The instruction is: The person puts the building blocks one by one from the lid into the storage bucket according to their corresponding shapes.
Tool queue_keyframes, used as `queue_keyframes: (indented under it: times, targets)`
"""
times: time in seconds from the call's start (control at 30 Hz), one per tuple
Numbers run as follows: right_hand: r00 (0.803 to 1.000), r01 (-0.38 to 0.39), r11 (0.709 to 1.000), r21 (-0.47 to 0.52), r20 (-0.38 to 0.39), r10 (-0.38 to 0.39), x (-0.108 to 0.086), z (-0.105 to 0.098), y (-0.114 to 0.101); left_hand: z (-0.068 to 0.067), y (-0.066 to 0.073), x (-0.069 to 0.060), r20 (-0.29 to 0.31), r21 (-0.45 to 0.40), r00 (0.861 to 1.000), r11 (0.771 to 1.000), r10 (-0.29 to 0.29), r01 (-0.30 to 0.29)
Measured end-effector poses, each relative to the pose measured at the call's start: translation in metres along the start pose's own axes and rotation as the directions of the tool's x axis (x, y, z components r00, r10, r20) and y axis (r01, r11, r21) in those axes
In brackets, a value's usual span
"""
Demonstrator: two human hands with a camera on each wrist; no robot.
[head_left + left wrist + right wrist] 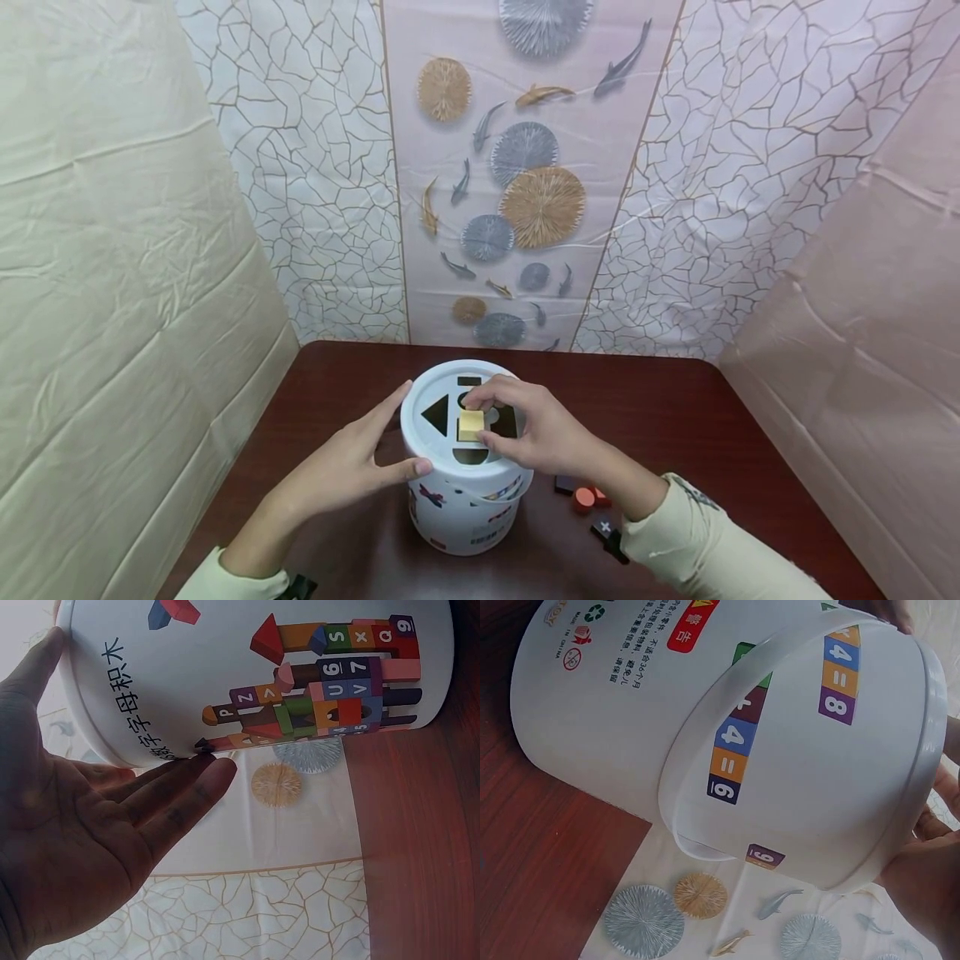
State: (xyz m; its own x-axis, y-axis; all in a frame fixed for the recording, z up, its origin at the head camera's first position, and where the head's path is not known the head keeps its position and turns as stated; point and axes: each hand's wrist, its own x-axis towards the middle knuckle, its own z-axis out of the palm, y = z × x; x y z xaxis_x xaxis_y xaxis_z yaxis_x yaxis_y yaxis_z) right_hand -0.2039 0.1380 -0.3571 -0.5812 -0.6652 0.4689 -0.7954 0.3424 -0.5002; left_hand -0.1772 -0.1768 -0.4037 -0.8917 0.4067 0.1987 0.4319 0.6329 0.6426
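Note:
A white bucket (465,517) with a white handle (694,712) stands upright on the table. Its lid (427,379) has dark cut-outs in several shapes, among them a triangle and a half circle. Between thumb and fingers, my right hand (543,429) pinches a yellow block (471,425) over an opening in the lid's middle; how deep the block sits cannot be told. My left hand (345,467) rests against the bucket's left side with fairly straight fingers, the thumb by the lid's rim. The left wrist view shows those fingers (176,799) along the printed wall.
Right of the bucket lie loose blocks: a red cylinder (583,500), another red piece (602,497), a dark block (565,485) and a black block with a white plus sign (604,527). The dark red table (675,417) meets fabric-covered walls at the back and sides.

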Motion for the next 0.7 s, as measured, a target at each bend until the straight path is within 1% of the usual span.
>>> queue_keyframes:
  times: [0.23,0.4,0.7]
  targets:
    - [1.0,0.016,1.0,-0.016,-0.013,-0.016,0.0,-0.0007,-0.0005,-0.0006,0.0007,-0.0003,-0.004,-0.005,1.0,1.0,0.006,-0.006]
    - [1.0,0.007,1.0,-0.022,-0.023,-0.008,-0.0006,-0.0032,-0.0025,-0.0011,0.0005,0.0001,-0.007,-0.006,1.0,1.0,0.016,-0.016]
    - [0.999,-0.003,1.0,-0.03,-0.034,0.002,-0.0037,-0.0073,-0.0037,-0.0009,0.0006,-0.0011,-0.003,0.01,1.0,1.0,-0.008,0.008]
